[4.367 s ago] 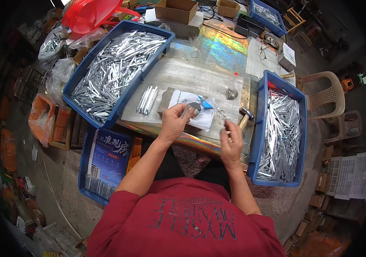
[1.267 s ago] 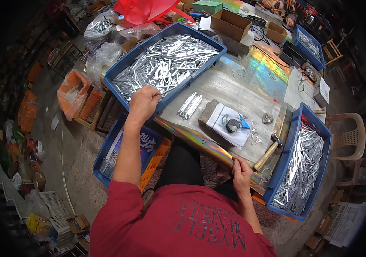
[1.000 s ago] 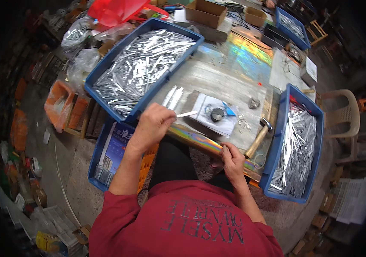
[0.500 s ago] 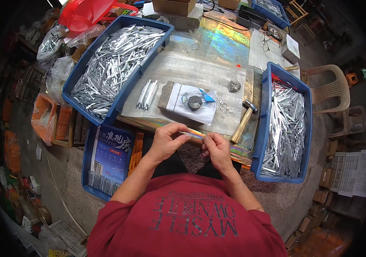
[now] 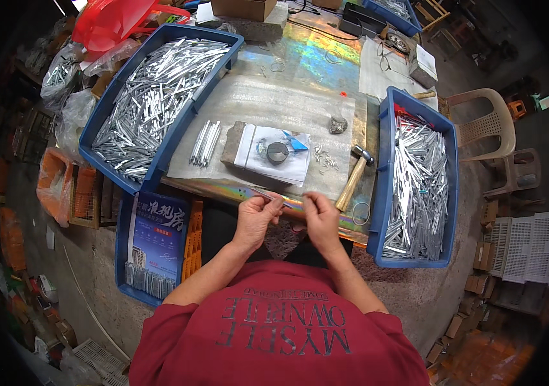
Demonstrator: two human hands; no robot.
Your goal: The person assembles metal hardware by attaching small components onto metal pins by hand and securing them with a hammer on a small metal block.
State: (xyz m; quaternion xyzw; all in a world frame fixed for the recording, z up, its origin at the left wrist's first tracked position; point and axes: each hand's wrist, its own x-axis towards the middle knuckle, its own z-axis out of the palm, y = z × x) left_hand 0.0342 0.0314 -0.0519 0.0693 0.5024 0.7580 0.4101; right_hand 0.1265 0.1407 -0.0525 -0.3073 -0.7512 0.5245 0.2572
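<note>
The left hand [image 5: 256,223] clamped 1 thin strip [image 5: 263,195] in its fingers, presumably for steadiness, beside the right hand [image 5: 321,223], whose fingers' hold, if any, I couldn't tell.

Rainbow glare lights the tabletop [image 5: 306,72]; the dark, warped edges seem blurred.

Metal strips [image 5: 159,100]: silver. Left tray [image 5: 192,119] and right tray [image 5: 416,262]: blue. Surface [image 5: 316,50]: iridescent rainbow bands. Overlying sheet [image 5: 255,96]: pale grey. Paper [image 5: 292,174]: white. Hammer [image 5: 350,185]: tan handle, dark head. Shirt [image 5: 281,270]: dark red, black lettering. Chair [image 5: 477,132]: beige, perforated lattice. Bag [image 5: 104,27]: bright red.
</note>
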